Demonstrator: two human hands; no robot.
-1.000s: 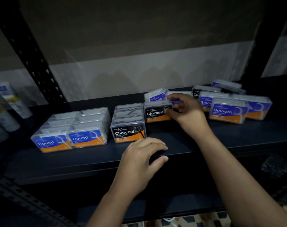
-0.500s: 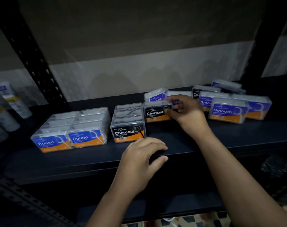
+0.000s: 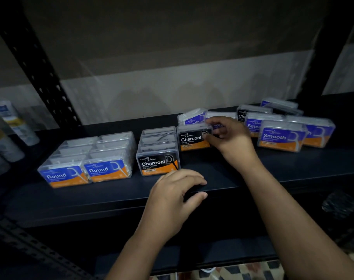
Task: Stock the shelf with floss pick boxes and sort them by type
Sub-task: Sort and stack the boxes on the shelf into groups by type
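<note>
On the dark shelf [image 3: 111, 195] two rows of blue Round boxes [image 3: 85, 158] stand at the left. A row of black Charcoal boxes [image 3: 158, 152] sits beside them. My right hand [image 3: 230, 138] grips the right end of a single Charcoal box [image 3: 192, 138], fingers over its top and thumb at its front. Behind it lie two blue Smooth boxes [image 3: 192, 118], one tilted. My left hand [image 3: 172, 201] rests with curled fingers on the shelf's front edge and holds nothing. A loose cluster of Smooth boxes [image 3: 281, 136] and another Charcoal box [image 3: 242, 114] stands at the right.
Black perforated uprights [image 3: 40, 67] frame the shelf bay at left and right. Tubes and bottles [image 3: 8, 134] stand on the neighbouring shelf at far left. A pale wall [image 3: 172, 89] closes the back. Patterned floor [image 3: 222, 273] shows below.
</note>
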